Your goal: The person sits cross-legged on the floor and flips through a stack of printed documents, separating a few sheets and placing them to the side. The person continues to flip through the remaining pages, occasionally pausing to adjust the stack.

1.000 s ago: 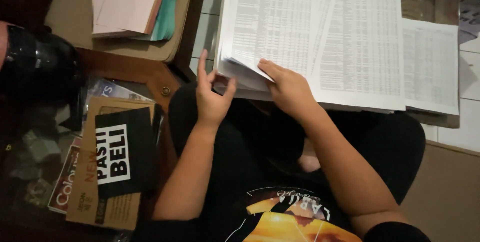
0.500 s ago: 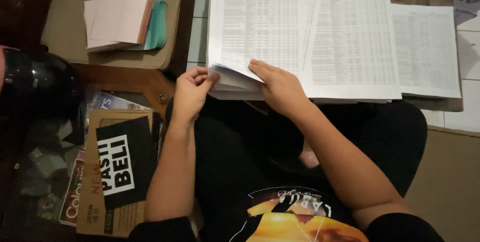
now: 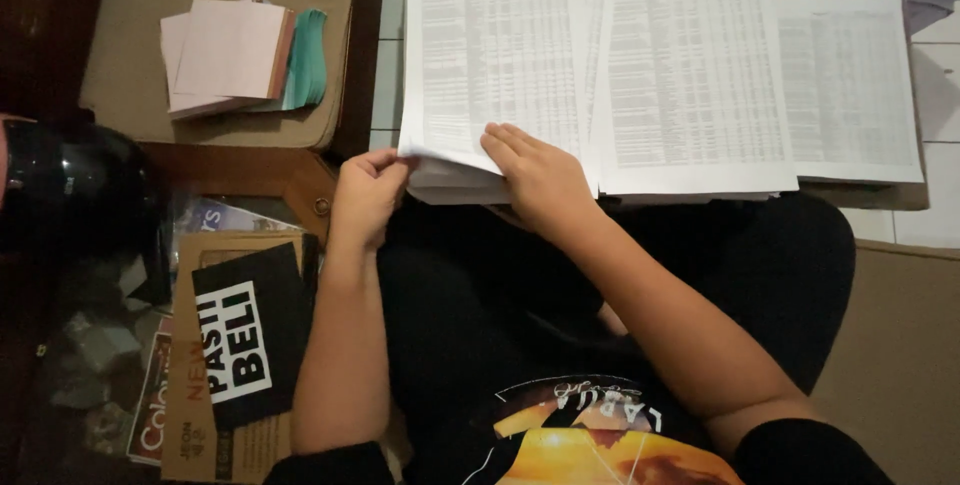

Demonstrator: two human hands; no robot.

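Observation:
A thick stack of white printed sheets with dense tables lies in front of my crossed legs. My left hand pinches the stack's near left corner, fingers closed on the paper edges. My right hand lies flat on the stack's near edge, fingers spread over the top sheet. A second pile of printed sheets lies beside it on the right, and a third sheet farther right.
A brown cardboard box at the upper left carries pink and green paper pads. A dark helmet sits at the left. A cardboard packet with a black label and magazines lie beside my left arm. White floor tiles show at right.
My left hand dropped from raised and open to closed on the stack's corner. The lifted sheets settled down, and my right hand moved onto the top of the stack.

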